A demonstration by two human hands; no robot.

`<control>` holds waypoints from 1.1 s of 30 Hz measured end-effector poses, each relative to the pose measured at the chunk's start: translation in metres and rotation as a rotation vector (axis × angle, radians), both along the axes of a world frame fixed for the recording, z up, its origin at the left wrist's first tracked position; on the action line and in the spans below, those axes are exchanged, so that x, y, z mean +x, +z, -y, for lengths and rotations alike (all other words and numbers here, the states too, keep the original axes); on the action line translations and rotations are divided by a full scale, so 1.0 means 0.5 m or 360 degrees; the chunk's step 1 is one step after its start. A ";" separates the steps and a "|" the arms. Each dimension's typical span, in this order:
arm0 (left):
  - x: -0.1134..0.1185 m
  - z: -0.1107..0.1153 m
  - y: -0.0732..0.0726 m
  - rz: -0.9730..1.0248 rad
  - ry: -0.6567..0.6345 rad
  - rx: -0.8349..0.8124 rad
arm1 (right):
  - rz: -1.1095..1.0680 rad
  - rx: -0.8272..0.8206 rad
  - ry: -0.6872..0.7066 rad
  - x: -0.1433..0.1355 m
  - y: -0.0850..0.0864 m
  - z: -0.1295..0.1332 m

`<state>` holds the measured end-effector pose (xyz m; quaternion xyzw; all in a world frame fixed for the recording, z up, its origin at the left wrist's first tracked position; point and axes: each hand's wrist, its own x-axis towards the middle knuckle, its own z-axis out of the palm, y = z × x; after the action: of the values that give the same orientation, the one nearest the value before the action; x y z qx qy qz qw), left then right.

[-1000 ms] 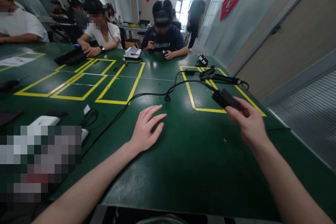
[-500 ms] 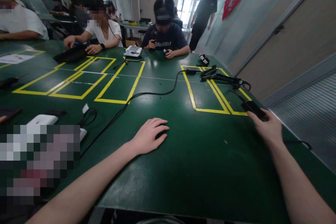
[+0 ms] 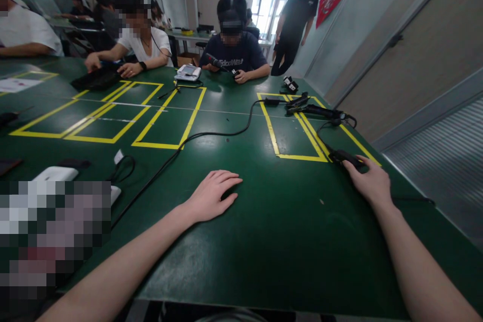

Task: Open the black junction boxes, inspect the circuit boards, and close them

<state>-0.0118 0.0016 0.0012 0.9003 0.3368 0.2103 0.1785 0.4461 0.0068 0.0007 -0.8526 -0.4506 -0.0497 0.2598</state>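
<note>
Since the black box [image 3: 345, 158] looks stiff, its sides suit the right hand [image 3: 372, 181], curled around it; the left hand [image 3: 213, 196] is half-open, empty.

Right-hand fingers [image 3: 370, 162] conceal part of the black device [image 3: 344, 156]; left of left-hand fingers [image 3: 225, 177], pixelation partly obscures a white object [image 3: 56, 174].

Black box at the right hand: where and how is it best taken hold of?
Probably across the long sides of the black box, coming from the near right, where the right hand is: the box is elongated, and a thin cord leaves its far-left end, so leave that end free.
</note>
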 end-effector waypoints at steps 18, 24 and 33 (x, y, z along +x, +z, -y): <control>-0.002 -0.002 -0.001 -0.0009 -0.0016 0.0030 | -0.0378 -0.0018 -0.0333 -0.028 0.040 0.002; -0.003 -0.003 -0.004 -0.0019 -0.0010 0.0035 | -0.0356 -0.0131 -0.0346 -0.035 0.047 0.001; -0.003 -0.001 -0.004 -0.0014 -0.0012 0.0014 | -0.0362 -0.0012 -0.0163 -0.054 0.061 0.015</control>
<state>-0.0135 0.0022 -0.0009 0.9032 0.3333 0.2073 0.1740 0.4190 -0.0005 0.0310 -0.8756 -0.3743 0.0359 0.3032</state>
